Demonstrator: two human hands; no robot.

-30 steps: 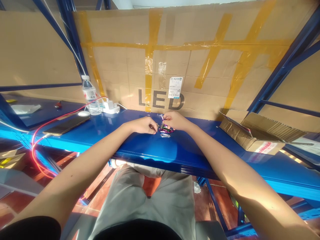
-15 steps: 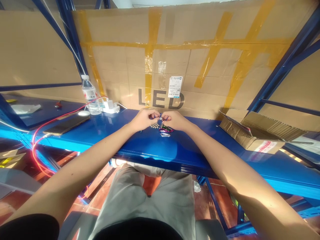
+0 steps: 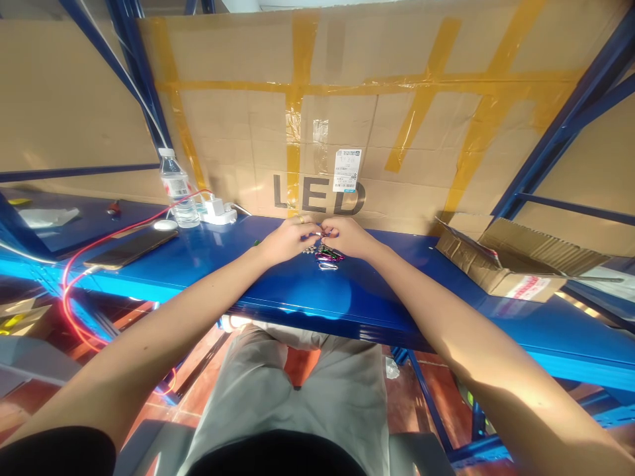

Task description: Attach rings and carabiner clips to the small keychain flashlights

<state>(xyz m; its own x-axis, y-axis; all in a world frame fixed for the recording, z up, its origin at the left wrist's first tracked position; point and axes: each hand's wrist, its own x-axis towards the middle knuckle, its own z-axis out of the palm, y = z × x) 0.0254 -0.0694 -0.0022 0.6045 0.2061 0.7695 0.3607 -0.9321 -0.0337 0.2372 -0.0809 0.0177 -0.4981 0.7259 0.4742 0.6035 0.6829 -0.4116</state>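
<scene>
Both hands are working fingertip to fingertip above the worktop (image 3: pixel 297 291); step in hand, judged: handling one small piece (image 3: pixel 322 234). Right hand (image 3: pixel 347 237) is pinching it, fingers nearly closed. Left hand (image 3: pixel 290 239) is curling its fingers toward it; cannot tell whether they are gripping. Coloured clips (image 3: pixel 328 255) are lying just below, silver clip (image 3: pixel 328 266) nearest the person. Next move is probably calling for a steady right pinch and precise left fingertips.

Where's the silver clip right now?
In the head view, the silver clip lies near the middle of the blue table, just nearer the camera than the colourful clips.
</scene>
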